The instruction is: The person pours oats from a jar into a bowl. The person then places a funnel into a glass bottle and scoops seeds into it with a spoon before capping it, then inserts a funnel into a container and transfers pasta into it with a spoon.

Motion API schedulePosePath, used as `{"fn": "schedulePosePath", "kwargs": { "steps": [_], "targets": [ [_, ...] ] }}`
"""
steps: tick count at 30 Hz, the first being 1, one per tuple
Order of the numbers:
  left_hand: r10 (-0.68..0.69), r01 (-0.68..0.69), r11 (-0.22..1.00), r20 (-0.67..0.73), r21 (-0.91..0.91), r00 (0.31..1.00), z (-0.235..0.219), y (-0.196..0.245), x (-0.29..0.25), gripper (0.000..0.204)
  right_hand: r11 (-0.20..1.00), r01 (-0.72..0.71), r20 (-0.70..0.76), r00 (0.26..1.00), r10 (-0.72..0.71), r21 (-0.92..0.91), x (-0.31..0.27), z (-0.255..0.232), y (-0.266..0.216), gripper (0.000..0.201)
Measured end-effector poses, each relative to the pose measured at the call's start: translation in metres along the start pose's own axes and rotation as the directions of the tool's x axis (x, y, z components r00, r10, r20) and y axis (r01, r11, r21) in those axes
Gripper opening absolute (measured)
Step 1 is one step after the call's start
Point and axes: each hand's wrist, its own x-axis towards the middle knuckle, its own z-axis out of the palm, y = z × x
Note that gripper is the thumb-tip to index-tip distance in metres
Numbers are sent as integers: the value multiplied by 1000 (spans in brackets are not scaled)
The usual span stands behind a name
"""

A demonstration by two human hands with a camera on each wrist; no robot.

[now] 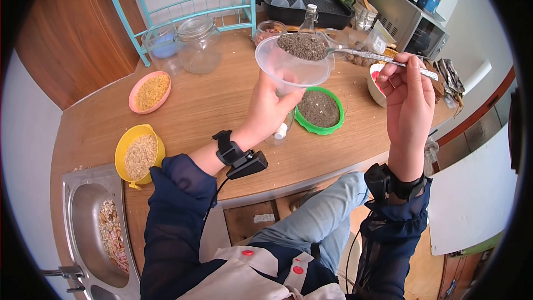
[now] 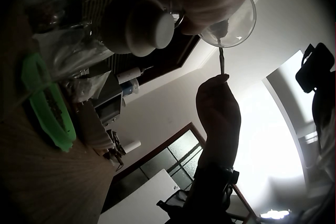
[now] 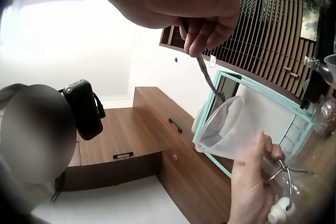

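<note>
My left hand [image 1: 265, 106] holds a translucent plastic funnel [image 1: 271, 66] from below, its wide mouth facing up. A glass swing-top bottle is just under that hand, mostly hidden by it; its wire clasp [image 3: 287, 174] and white stopper [image 3: 277, 213] show in the right wrist view. In my right hand [image 1: 411, 91], thumb and fingers pinch the handle of a metal spoon [image 1: 366, 54]. The spoon's bowl lies over the funnel's mouth, carrying a heap of dark brown grains [image 1: 302, 46]. A green dish [image 1: 340, 112] of similar dark grains sits on the counter just below the funnel.
On the left are a pink dish [image 1: 133, 103] of yellow grains and a yellow bowl [image 1: 123, 139] of pale flakes beside the sink [image 1: 75, 211]. Glass jars [image 1: 198, 50], a turquoise rack [image 1: 250, 0], another swing-top bottle [image 1: 308, 21] and a black pan [image 1: 302, 14] stand behind.
</note>
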Motion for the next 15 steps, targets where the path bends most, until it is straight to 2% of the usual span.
{"fn": "schedulePosePath", "kwargs": {
  "steps": [5,8,10,13,15],
  "targets": [
    [-13,13,999,22,31,1000,-1,-3,-1,54,1000,7,-2,1000,-7,-3,0,-1,1,26],
    [2,-3,1000,-20,-14,1000,1,2,-1,58,1000,9,-4,1000,-9,5,-1,-1,1,26],
    [-46,44,995,-18,-89,999,2,4,-1,62,1000,9,-5,1000,-9,9,-1,0,2,26],
    [-97,98,993,22,-60,995,-2,0,-1,72,1000,7,-8,1000,-7,8,-1,0,1,26],
    [-86,87,995,10,-46,996,-1,2,-1,71,1000,11,-10,1000,-11,0,-1,0,1,26]
  ]
}}
